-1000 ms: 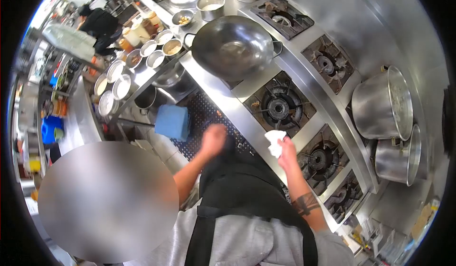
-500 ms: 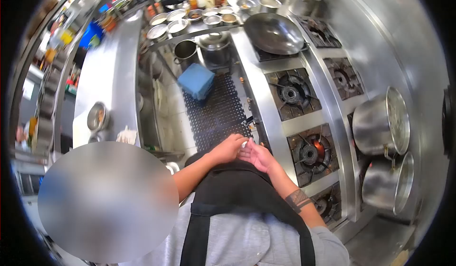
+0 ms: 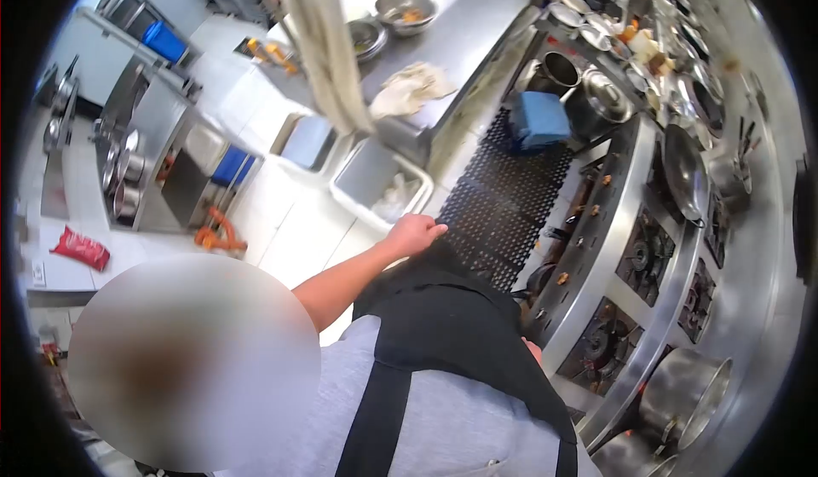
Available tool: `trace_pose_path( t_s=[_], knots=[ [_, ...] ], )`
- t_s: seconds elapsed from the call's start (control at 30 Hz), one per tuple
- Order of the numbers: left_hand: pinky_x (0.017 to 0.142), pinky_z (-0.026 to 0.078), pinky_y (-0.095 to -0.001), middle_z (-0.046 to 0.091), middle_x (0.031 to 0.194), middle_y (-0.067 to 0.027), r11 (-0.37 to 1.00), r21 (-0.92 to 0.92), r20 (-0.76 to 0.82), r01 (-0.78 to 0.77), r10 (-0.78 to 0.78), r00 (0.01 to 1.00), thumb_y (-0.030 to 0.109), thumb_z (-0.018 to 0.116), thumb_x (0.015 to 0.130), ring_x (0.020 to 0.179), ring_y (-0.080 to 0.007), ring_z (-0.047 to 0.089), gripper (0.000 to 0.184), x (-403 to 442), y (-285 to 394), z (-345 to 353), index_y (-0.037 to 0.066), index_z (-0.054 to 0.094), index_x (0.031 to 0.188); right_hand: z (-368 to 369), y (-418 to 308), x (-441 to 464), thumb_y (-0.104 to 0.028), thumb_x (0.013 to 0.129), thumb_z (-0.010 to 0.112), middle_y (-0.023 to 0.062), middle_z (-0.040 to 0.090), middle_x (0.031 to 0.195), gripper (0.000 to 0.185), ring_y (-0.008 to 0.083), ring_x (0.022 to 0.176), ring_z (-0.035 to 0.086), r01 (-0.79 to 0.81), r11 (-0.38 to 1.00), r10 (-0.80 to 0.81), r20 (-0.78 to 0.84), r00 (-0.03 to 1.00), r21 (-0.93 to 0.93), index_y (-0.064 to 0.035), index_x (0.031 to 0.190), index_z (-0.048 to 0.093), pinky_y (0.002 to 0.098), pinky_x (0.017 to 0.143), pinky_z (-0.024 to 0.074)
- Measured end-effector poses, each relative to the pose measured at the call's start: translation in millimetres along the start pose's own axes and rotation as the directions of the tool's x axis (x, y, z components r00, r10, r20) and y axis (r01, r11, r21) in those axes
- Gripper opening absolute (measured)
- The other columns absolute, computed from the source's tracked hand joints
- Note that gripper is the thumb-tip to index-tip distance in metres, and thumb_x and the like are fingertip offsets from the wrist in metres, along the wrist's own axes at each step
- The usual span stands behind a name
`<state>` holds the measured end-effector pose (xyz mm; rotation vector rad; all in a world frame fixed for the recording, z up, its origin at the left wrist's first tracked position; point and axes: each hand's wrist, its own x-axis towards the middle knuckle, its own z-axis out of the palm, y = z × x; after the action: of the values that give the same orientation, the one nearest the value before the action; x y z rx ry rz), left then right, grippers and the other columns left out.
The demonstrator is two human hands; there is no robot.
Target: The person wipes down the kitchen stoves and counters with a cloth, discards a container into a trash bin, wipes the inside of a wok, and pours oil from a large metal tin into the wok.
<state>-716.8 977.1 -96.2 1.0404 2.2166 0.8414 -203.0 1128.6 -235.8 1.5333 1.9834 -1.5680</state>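
Observation:
My left hand (image 3: 415, 234) is closed in front of my black apron (image 3: 452, 323), just beyond the near rim of a white bin (image 3: 345, 194). Whatever it may hold is hidden by the fingers. Crumpled whitish stuff (image 3: 396, 200) lies inside that bin. Only a small part of my right hand (image 3: 533, 349) shows at the right edge of the apron, beside the stove front (image 3: 562, 294); its fingers are hidden. Below and beyond my left hand lies a black perforated floor mat (image 3: 503, 200).
A blue block-shaped object (image 3: 541, 121) stands at the mat's far end near pots. On the steel counter (image 3: 473, 17) are a cloth (image 3: 411, 87) and bowls. Burners and large pots (image 3: 682, 392) line the right side. An orange object (image 3: 221, 231) is at the left.
The view has swung left, bringing the bins and floor into sight. My hands, together half a second ago, are now apart. The white cloth or paper held earlier no longer shows in my right hand.

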Motion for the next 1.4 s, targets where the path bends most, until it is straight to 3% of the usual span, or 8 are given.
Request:
trace_pose_path(
  t_s=[0.27, 0.3, 0.47, 0.77, 0.87, 0.93, 1.2, 1.4],
  knots=[
    [0.071, 0.051, -0.0488, 0.067, 0.072, -0.0219, 0.975, 0.051, -0.059, 0.217, -0.214, 0.975, 0.041, 0.056, 0.097, 0.074, -0.0424, 0.065, 0.046, -148, -100, -43, 0.002, 0.069, 0.074, 110, -39, -47, -0.030, 0.103, 0.045, 0.0069, 0.056, 0.068, 0.032, 0.0211, 0.054, 0.056, -0.211, 0.934, 0.189, 0.102, 0.977, 0.290, -0.0078, 0.086, 0.060, 0.0355, 0.047, 0.0429],
    [0.073, 0.051, -0.0483, 0.067, 0.075, -0.0220, 0.979, 0.017, -0.065, 0.205, -0.203, 0.977, 0.034, 0.059, 0.095, 0.076, -0.0418, 0.065, 0.035, -158, -107, -47, 0.003, 0.068, 0.082, 137, 38, -3, -0.031, 0.103, 0.042, 0.0176, 0.067, 0.081, 0.039, 0.0324, 0.073, 0.067, 0.159, 0.987, -0.160, 0.043, 0.986, 0.010, -0.0018, 0.092, 0.065, 0.0427, 0.064, 0.0524],
    [0.085, 0.052, -0.0443, 0.058, 0.088, -0.0191, 0.972, -0.169, -0.111, -0.163, 0.145, 0.983, 0.001, 0.057, 0.088, 0.093, -0.0383, 0.061, 0.023, -145, -134, -59, 0.000, 0.058, 0.111, 170, 1, 1, -0.034, 0.099, 0.048, 0.0260, 0.070, 0.110, 0.043, 0.0400, 0.108, 0.068, 0.010, 0.952, -0.017, -0.021, 1.000, -0.306, 0.0008, 0.111, 0.069, 0.0480, 0.091, 0.0519],
    [0.073, 0.052, -0.0472, 0.068, 0.095, -0.0192, 0.945, 0.121, -0.349, -0.304, 0.327, 0.878, 0.022, 0.053, 0.103, 0.086, -0.0420, 0.066, 0.020, -95, 12, -177, 0.007, 0.062, 0.112, 151, -5, -39, -0.025, 0.101, 0.056, 0.0056, 0.056, 0.064, 0.028, 0.0175, 0.055, 0.058, -0.140, 0.974, 0.149, -0.036, 0.988, 0.176, -0.0016, 0.087, 0.063, 0.0337, 0.048, 0.0461],
    [0.069, 0.049, -0.0457, 0.062, 0.090, -0.0179, 0.890, 0.120, -0.494, -0.439, 0.437, 0.752, 0.024, 0.052, 0.106, 0.080, -0.0385, 0.063, 0.021, -74, 28, -184, 0.005, 0.059, 0.109, 155, 33, -47, -0.020, 0.099, 0.058, 0.0103, 0.062, 0.069, 0.022, 0.0257, 0.060, 0.064, 0.102, 0.976, -0.101, 0.014, 0.995, -0.192, -0.0006, 0.090, 0.064, 0.0374, 0.055, 0.0506],
    [0.072, 0.049, -0.0434, 0.062, 0.101, -0.0162, 0.846, 0.186, -0.445, -0.500, 0.527, 0.724, 0.019, 0.056, 0.103, 0.087, -0.0367, 0.062, 0.016, -64, 38, -187, 0.004, 0.059, 0.109, 159, 42, -59, -0.021, 0.097, 0.058, 0.0160, 0.067, 0.077, 0.024, 0.0349, 0.075, 0.070, 0.379, 0.558, -0.460, 0.105, 0.882, -0.738, -0.0005, 0.088, 0.067, 0.0403, 0.066, 0.0541],
    [0.120, 0.026, -0.0522, 0.006, 0.161, -0.0380, 0.756, 0.654, 0.079, -0.023, -0.038, 0.996, 0.037, 0.076, 0.083, 0.147, -0.0517, 0.024, 0.093, -14, -141, -55, 0.008, 0.030, 0.158, 143, 20, -52, -0.031, 0.085, 0.060, 0.0213, 0.071, 0.097, 0.031, 0.0405, 0.095, 0.069, 0.197, 0.828, -0.123, 0.173, 0.977, -0.525, -0.0053, 0.099, 0.071, 0.0493, 0.082, 0.0556],
    [0.112, 0.040, -0.0498, 0.055, 0.140, -0.0273, 0.909, 0.414, 0.579, -0.042, -0.228, 0.783, 0.044, 0.059, 0.094, 0.131, -0.0431, 0.052, 0.063, -54, -203, 31, 0.003, 0.055, 0.141, 100, 29, 11, -0.027, 0.086, 0.061, 0.0173, 0.072, 0.091, 0.022, 0.0353, 0.090, 0.070, 0.189, 0.868, -0.216, -0.008, 0.976, -0.459, -0.0094, 0.093, 0.072, 0.0477, 0.077, 0.0557]
  ],
)
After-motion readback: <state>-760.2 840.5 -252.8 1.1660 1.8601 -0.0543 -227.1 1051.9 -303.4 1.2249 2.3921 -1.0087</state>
